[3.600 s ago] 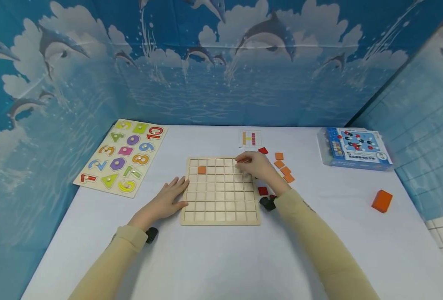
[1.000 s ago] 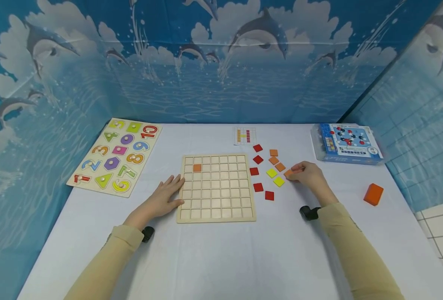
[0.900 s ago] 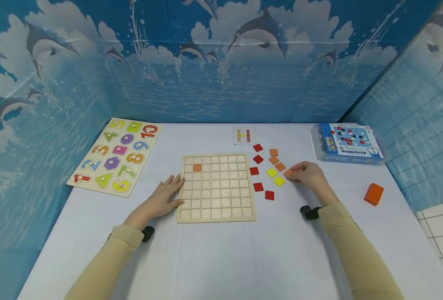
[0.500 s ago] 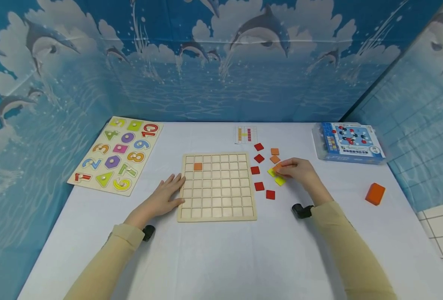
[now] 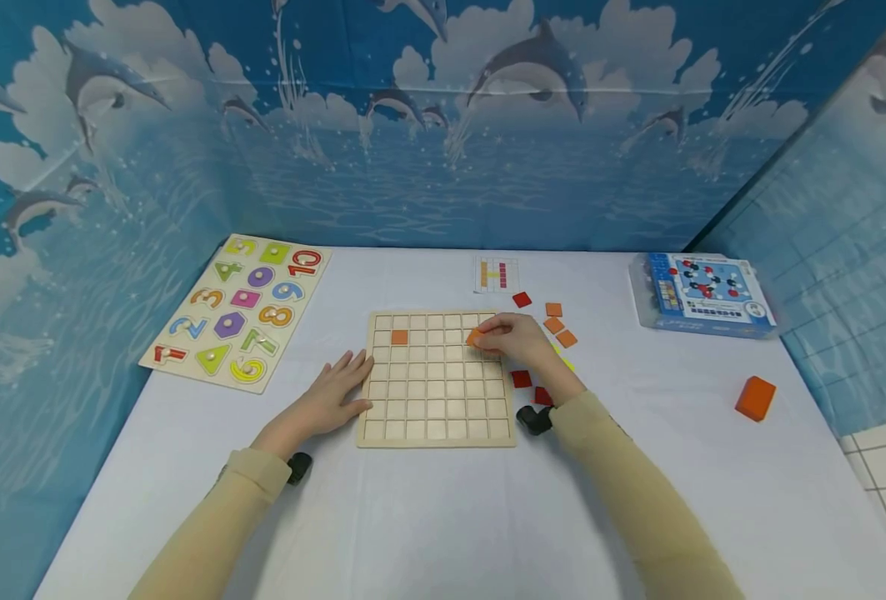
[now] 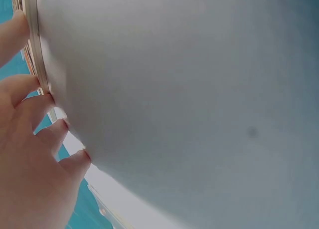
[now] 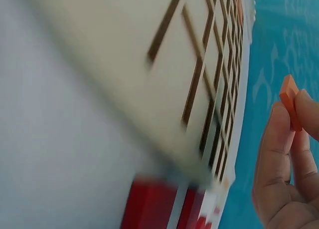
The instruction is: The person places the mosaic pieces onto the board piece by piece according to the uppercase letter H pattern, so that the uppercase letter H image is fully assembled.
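At mid-frame, the right hand (image 5: 518, 340) pinches an orange tile (image 5: 474, 337) over the grid board (image 5: 436, 389); the left hand (image 5: 328, 393), fingers spread, touches the board's left edge. A loose pinch could drop the tile askew across the ridges.

Orange tile (image 7: 291, 102) – tilted, pinched by right hand (image 5: 513, 337) over the upper right of grid board (image 5: 437, 389). Board lies flat – left hand (image 5: 326, 398) touching left edge, orange square (image 5: 399, 337) set upper left.
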The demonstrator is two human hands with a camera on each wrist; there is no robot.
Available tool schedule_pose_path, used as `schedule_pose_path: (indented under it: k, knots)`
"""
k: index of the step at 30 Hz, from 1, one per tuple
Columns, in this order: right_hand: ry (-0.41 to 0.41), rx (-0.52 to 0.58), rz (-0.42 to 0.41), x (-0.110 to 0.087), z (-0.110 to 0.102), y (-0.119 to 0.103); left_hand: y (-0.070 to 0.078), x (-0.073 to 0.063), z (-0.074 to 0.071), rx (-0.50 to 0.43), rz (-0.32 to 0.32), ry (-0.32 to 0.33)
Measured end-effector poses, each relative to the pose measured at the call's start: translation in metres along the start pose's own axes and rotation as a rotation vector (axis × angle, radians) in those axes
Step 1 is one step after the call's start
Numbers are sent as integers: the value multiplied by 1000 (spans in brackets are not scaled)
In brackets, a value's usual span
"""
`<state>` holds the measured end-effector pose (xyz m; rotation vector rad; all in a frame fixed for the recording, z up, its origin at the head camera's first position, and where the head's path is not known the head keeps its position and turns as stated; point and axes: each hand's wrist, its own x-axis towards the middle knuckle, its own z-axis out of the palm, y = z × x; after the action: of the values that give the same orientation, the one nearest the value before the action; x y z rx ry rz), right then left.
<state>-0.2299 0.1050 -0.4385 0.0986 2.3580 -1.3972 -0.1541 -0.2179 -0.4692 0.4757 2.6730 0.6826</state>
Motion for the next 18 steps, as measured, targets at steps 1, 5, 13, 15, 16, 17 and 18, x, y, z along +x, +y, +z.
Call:
schedule_pose_path:
  k: [1,5,13,15,16,17,18]
  knots:
    - [-10,-3,-12,1,6,-4,0,0,0,-1,1,1]
    - [-64,4,-70,7,30,-16,0,0,-1,-6,0,3]
    - [-92,-89,-143,18,67,-39,1,2,-1,-7,-5,-10]
    - [-96,-97,-157,20,74,-43,1,2,-1,-2,-2,-12]
    - [-96,-111,-168,21,77,-44,1,2,-1,-2,-4,-15]
    - [-96,-119,-175,22,79,-45,1,2,-1,-2,-6,-18]
    - [-98,-122,-177,23,82,-46,0,2,0,-1,-5,-18]
